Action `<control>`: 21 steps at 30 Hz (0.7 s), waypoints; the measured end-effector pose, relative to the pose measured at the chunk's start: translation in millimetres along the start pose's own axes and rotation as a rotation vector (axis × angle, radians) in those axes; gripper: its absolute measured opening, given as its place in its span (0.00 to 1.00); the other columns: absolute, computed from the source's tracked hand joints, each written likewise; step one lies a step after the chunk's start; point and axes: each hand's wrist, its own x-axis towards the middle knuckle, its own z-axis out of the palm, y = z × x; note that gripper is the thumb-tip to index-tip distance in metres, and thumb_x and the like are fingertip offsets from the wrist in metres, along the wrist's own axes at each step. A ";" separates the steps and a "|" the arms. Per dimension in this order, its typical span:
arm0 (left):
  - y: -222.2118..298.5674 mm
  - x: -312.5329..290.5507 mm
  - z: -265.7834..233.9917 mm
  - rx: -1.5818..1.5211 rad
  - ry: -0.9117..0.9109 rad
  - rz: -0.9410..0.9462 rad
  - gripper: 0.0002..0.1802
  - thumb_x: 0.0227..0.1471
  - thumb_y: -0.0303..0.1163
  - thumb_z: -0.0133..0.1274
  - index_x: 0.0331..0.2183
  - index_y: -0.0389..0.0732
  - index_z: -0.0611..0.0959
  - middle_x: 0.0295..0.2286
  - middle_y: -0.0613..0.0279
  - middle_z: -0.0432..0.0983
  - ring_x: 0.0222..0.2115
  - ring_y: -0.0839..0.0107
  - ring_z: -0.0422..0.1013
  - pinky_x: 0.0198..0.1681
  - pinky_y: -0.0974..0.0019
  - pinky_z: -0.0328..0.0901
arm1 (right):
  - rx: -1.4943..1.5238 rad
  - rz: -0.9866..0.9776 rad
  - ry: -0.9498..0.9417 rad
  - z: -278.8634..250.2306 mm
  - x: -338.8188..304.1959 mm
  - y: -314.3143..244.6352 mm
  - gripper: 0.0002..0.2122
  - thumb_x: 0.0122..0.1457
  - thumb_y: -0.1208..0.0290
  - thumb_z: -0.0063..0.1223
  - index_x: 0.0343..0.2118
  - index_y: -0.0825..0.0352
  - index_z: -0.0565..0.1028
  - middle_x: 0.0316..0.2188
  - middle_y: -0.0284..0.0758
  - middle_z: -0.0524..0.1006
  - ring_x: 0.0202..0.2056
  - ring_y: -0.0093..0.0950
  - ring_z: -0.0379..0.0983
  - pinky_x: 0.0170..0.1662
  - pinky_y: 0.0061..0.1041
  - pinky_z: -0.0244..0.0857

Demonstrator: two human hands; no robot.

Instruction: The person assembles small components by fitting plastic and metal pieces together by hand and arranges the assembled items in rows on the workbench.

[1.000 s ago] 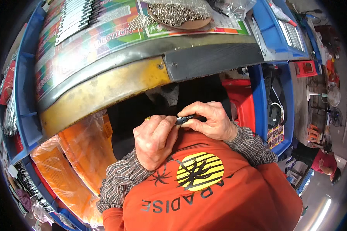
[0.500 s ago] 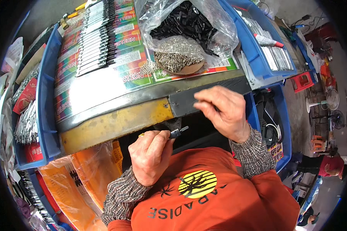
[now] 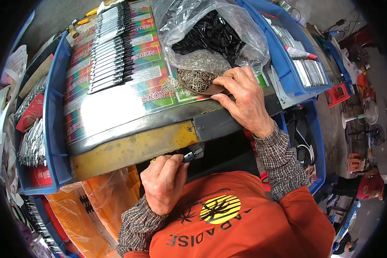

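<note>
My left hand (image 3: 163, 182) is closed on a small dark part with a metal end (image 3: 192, 155), its tip sticking out past the fingers below the bench edge. The rest of that part is hidden in my grip. At the front of the bench top, my right hand (image 3: 247, 96) reaches to a shallow round dish (image 3: 213, 89) heaped with small metal pins (image 3: 196, 79). Its thumb and forefinger are apart at the dish's right rim, and no held piece shows between them. More loose pins (image 3: 171, 86) lie left of the dish.
Behind the dish a clear plastic bag (image 3: 256, 43) holds many black parts (image 3: 210, 36). A row of silver-and-black pieces (image 3: 107, 56) lies at the left of the bench. Blue bins (image 3: 55, 116) flank both sides, and another blue bin (image 3: 317, 142) sits lower right.
My right hand has moved forward from in front of the bench edge to the dish of pins, its fingers spreading apart. My left hand has shifted slightly down and left with the small part.
</note>
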 end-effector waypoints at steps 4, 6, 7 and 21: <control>-1.0 0.2 1.1 0.004 -0.017 -0.015 0.12 0.38 0.19 0.62 0.30 0.37 0.79 0.22 0.57 0.74 0.20 0.62 0.72 0.23 0.64 0.66 | 0.014 0.001 -0.018 1.8 0.3 1.0 0.13 0.43 0.72 0.64 0.34 0.67 0.76 0.33 0.36 0.71 0.37 0.36 0.66 0.40 0.33 0.63; -1.2 0.8 2.6 -0.015 -0.004 0.003 0.15 0.34 0.17 0.61 0.30 0.35 0.78 0.22 0.56 0.72 0.20 0.60 0.70 0.22 0.62 0.64 | 0.027 0.005 -0.024 2.2 1.0 2.2 0.13 0.43 0.72 0.64 0.33 0.67 0.76 0.33 0.36 0.71 0.37 0.36 0.66 0.40 0.33 0.63; -1.2 1.3 2.6 -0.014 -0.004 0.002 0.15 0.34 0.17 0.61 0.30 0.35 0.78 0.22 0.56 0.72 0.20 0.60 0.70 0.22 0.62 0.64 | 0.040 0.010 -0.029 2.2 1.5 2.7 0.12 0.43 0.73 0.64 0.33 0.67 0.76 0.33 0.36 0.72 0.37 0.36 0.66 0.40 0.33 0.63; 4.2 -0.7 -0.3 -0.018 -0.015 0.023 0.15 0.35 0.17 0.61 0.30 0.34 0.78 0.22 0.55 0.73 0.21 0.59 0.71 0.23 0.62 0.65 | 0.272 0.076 -0.155 -6.0 7.7 9.7 0.05 0.45 0.78 0.56 0.27 0.69 0.73 0.28 0.33 0.72 0.35 0.32 0.65 0.40 0.28 0.60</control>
